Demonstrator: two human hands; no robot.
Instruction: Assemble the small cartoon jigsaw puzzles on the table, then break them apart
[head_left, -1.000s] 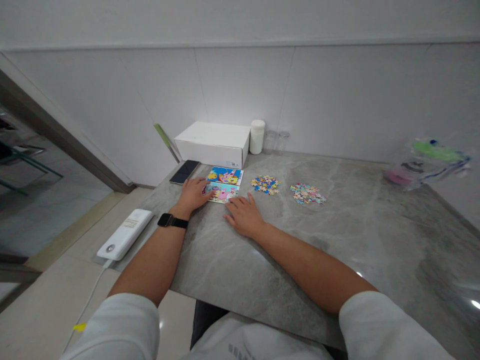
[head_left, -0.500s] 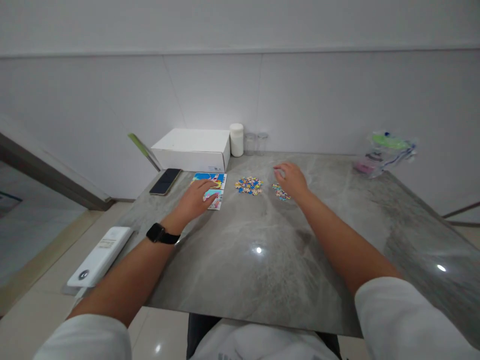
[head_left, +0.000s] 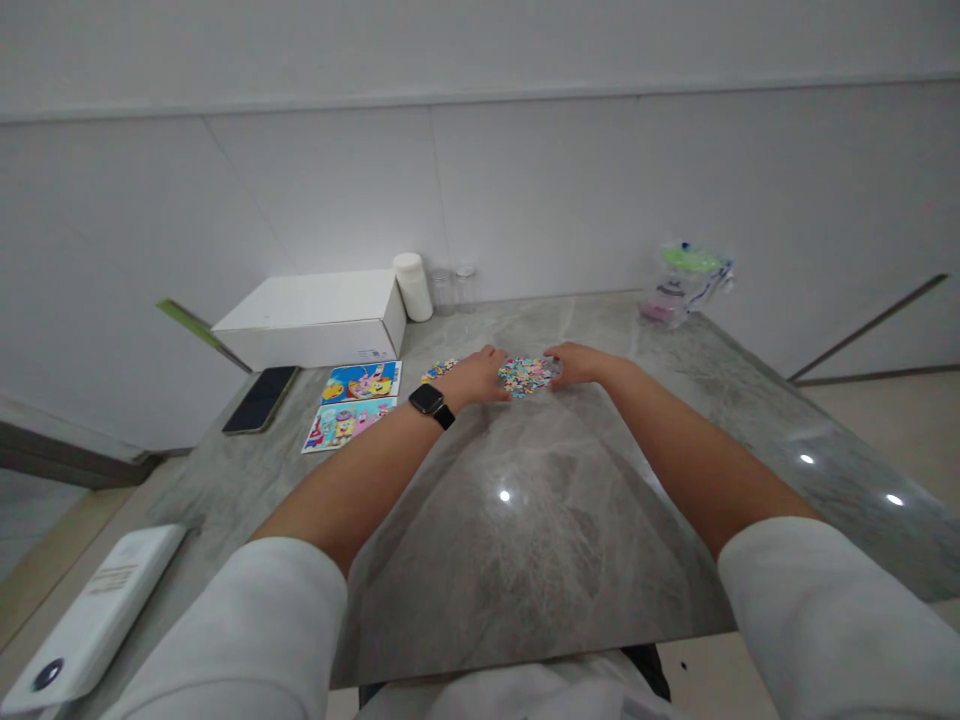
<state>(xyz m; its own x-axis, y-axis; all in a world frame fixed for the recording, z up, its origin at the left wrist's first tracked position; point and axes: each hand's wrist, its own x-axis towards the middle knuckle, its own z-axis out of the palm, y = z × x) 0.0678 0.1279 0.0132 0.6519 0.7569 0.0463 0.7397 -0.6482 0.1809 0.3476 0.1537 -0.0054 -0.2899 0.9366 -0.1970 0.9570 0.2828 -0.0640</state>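
Observation:
A loose pile of small colourful jigsaw puzzle pieces [head_left: 527, 375] lies on the grey marbled table, between my two hands. My left hand [head_left: 478, 378], with a black watch on its wrist, rests at the pile's left edge, fingers and thumb apart. At the right edge my right hand [head_left: 577, 364] curves its parted fingers around the pieces. Behind my left hand a second pile of puzzle pieces [head_left: 439, 370] shows only in part. Farther left lie two printed cartoon pictures, a blue one [head_left: 363, 382] above a turquoise one [head_left: 346, 424], the lower partly covered by my left forearm.
A white box [head_left: 307, 320], a white bottle [head_left: 413, 287] and two clear glasses [head_left: 454, 290] stand along the wall. A phone [head_left: 261, 400] lies on the left, with a white device [head_left: 97, 610] nearer me. At back right sits a clear plastic bag [head_left: 684, 285].
My left hand has left the cartoon pictures and moved right to the right-hand pile. My right hand has come down beside the same pile. The view has turned to the right.

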